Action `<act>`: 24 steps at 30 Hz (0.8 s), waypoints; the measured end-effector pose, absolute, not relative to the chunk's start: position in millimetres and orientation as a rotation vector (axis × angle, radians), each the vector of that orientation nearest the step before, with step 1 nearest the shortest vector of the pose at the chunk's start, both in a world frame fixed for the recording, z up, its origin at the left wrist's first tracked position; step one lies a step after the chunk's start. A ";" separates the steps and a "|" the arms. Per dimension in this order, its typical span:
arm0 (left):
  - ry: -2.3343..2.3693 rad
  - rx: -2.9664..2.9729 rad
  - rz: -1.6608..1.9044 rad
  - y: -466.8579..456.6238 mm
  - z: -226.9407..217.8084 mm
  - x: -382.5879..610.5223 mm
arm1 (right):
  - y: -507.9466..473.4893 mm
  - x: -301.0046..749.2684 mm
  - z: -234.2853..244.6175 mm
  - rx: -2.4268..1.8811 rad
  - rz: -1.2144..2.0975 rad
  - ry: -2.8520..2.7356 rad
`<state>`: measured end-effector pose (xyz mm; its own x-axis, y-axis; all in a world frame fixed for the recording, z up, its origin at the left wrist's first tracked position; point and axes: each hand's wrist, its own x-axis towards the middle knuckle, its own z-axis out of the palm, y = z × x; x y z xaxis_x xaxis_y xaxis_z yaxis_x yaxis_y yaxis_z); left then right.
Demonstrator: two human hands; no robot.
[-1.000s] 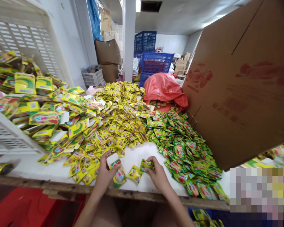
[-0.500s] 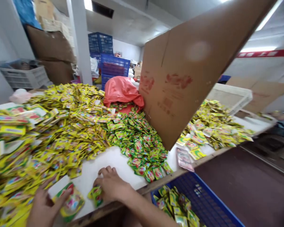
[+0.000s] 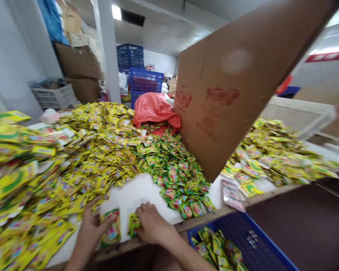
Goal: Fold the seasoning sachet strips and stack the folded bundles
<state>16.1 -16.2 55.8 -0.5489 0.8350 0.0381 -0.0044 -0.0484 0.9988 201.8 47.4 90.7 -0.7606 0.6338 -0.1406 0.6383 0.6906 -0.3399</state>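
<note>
Near the table's front edge my left hand (image 3: 89,231) holds a yellow-green printed packet (image 3: 113,229), its thumb lying over the packet's left side. To the right, my right hand (image 3: 154,226) has its fingers curled over a few small green sachets (image 3: 133,225) on the white tabletop (image 3: 142,188). Its fingertips are partly hidden. Beyond my right hand spreads a heap of small green sachets (image 3: 175,173), spilling from a red plastic bag (image 3: 155,109). A large pile of yellow packets (image 3: 96,150) covers the left and back of the table.
A tall cardboard sheet (image 3: 214,94) leans beside the green heap. A phone-like flat object (image 3: 231,195) lies at the table edge. Below the edge, a blue crate (image 3: 260,241) contains several packets. More yellow packets (image 3: 282,158) and a white tray (image 3: 299,113) lie at right.
The view has swung left, so the scene sits further right. The left hand's packet is now more upright and closer to the sachets under my right hand.
</note>
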 end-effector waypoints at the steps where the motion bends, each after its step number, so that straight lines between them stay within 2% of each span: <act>1: 1.485 0.863 1.628 -15.9 56.8 22.2 | 45.4 204.4 90.0 1.083 -0.653 2.891; 8: 1.267 0.892 1.273 -19.7 58.0 28.4 | 48.1 211.6 69.4 1.086 -1.184 2.903; 14: 1.262 0.818 1.279 -20.9 56.6 29.1 | 54.6 214.6 63.0 1.154 -1.445 2.921; 24: 1.277 0.867 1.270 -21.2 49.1 27.2 | 52.3 210.0 56.0 1.201 -1.535 2.904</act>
<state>27.2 -21.2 49.1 -0.1493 0.9702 -0.1911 -0.1859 0.1623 0.9691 210.0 52.3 56.0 -0.7089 0.7053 -0.0032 0.3998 0.3982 -0.8256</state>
